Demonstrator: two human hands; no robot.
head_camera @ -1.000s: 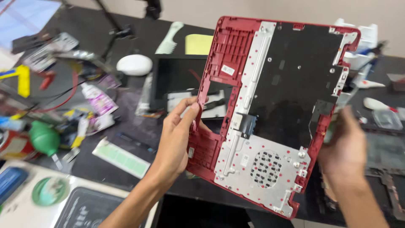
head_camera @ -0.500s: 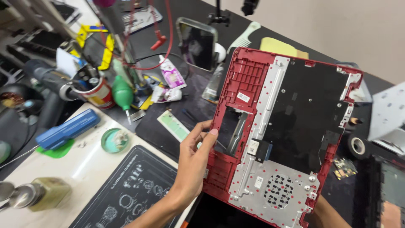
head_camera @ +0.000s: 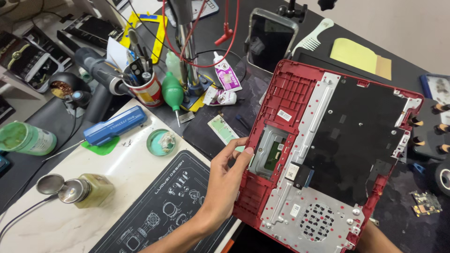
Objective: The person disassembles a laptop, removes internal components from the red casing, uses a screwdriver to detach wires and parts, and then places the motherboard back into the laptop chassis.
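A red laptop bottom case point(head_camera: 286, 100), turned inner side up, shows a black sheet, silver metal plates and a round speaker grille. It is tilted above the dark workbench. My left hand point(head_camera: 225, 180) grips its left edge, thumb on the grey touchpad bracket point(head_camera: 269, 152). Only the wrist of my right hand point(head_camera: 375, 240) shows at the bottom; the hand itself is hidden under the case's lower right corner.
Left of the case lie a dark printed repair mat point(head_camera: 159, 206), a blue electric screwdriver point(head_camera: 115, 125), a green dish point(head_camera: 161, 142), a glass bottle point(head_camera: 89, 189), a green air blower point(head_camera: 172, 91) and a tool cup point(head_camera: 143, 89). Behind stand a phone point(head_camera: 271, 40), comb point(head_camera: 311, 37) and yellow pad point(head_camera: 358, 56). A small circuit board point(head_camera: 425, 202) lies right.
The view has swung left and down over the bench. The case now sits lower and flatter. My right hand left the case's right edge and slipped out of sight beneath it.
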